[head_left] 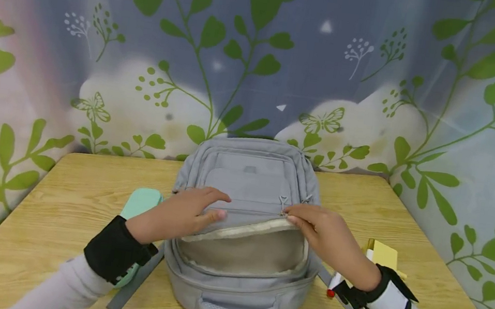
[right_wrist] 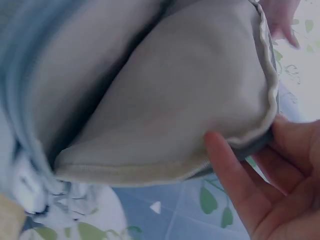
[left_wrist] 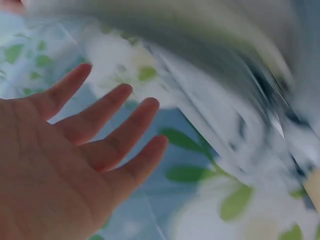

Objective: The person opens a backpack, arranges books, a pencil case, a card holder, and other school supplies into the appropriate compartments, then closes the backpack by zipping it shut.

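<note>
A grey backpack (head_left: 249,175) lies on the table with its main compartment unzipped, the beige lining (head_left: 249,251) showing. The front panel (right_wrist: 185,90) is partly lifted along its cream-edged opening. At the panel's right corner, by a zipper pull (head_left: 283,201), my right hand (head_left: 324,232) pinches the edge between thumb and fingers. My left hand (head_left: 188,210) hovers over the panel's left side. In the left wrist view, that hand (left_wrist: 75,155) has its fingers spread and holds nothing. What lies deep in the compartment is hidden.
Left of the backpack, partly behind my left forearm, lies a mint-green case (head_left: 142,203). A yellow object (head_left: 384,255) and a small red-tipped item (head_left: 331,293) lie near my right wrist. Patterned fabric (head_left: 259,62) surrounds the wooden table (head_left: 76,205). Straps extend beside the backpack.
</note>
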A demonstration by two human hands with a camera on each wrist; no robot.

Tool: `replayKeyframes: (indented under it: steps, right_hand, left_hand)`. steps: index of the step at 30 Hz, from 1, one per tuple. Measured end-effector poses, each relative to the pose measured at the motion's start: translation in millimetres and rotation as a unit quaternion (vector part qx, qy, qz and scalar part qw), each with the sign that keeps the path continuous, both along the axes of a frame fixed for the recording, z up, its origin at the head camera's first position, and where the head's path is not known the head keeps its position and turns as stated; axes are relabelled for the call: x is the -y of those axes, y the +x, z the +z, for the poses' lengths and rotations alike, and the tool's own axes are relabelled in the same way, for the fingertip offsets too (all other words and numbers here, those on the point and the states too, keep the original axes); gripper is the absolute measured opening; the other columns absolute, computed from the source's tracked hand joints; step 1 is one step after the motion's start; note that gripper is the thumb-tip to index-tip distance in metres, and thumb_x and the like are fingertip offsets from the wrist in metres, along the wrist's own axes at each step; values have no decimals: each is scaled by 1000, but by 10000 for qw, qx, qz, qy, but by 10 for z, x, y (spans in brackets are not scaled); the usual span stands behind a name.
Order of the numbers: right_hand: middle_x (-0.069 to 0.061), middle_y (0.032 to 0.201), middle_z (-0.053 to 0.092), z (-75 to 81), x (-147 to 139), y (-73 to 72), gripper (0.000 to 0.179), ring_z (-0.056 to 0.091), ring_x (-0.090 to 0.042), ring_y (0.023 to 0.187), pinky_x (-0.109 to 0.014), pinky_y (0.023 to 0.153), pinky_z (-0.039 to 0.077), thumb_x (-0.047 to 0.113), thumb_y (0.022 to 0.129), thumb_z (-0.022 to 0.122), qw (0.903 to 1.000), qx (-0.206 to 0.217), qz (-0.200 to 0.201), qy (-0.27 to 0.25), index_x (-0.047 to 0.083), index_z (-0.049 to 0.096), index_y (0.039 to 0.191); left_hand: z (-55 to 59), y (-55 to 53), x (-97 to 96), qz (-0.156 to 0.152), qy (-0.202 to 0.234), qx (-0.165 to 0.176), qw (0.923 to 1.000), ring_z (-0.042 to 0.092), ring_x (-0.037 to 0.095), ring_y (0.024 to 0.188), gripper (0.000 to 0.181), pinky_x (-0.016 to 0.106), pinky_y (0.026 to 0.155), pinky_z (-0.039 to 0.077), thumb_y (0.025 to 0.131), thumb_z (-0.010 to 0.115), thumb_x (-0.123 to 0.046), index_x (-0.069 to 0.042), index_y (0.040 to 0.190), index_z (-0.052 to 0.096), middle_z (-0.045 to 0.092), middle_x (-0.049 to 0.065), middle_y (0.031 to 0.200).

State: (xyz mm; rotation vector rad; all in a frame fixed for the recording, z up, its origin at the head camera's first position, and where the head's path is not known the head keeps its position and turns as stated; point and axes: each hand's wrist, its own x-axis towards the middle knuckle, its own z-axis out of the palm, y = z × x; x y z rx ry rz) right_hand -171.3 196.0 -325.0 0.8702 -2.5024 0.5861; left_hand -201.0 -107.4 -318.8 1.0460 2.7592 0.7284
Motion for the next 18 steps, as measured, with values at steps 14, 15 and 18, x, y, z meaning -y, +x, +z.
replayKeyframes:
  steps: [14, 15, 18]
  right_hand:
    - [-3, 111, 69, 284, -68, -30, 20, 66, -19, 99, -29, 75, 54, 5, 84, 67, 9944, -989, 114, -357, 10, 72, 102]
    - [-3, 111, 69, 270, -96, -17, 21, 66, -19, 99, -29, 75, 54, 5, 83, 68, 9944, -1013, 160, -258, 10, 71, 103]
    - [-4, 117, 66, 187, -226, 38, 26, 64, -20, 101, -28, 72, 54, 6, 82, 69, 9954, -896, 216, 244, 9, 69, 108]
  left_hand:
    - [48, 76, -273, 177, -114, -1553, 9876, 57, 14, 65, 66, 22, 57, 40, 88, 61, -2, -18, 145, 31, 65, 3, 86]
    - [42, 63, -276, 195, -75, -1669, 9857, 56, 13, 61, 61, 22, 56, 38, 88, 58, 1, -16, 142, 36, 64, 2, 81]
    - [40, 41, -296, 145, 31, -1993, 9798, 61, 16, 66, 44, 23, 60, 44, 88, 56, 5, -10, 129, 50, 67, 4, 82]
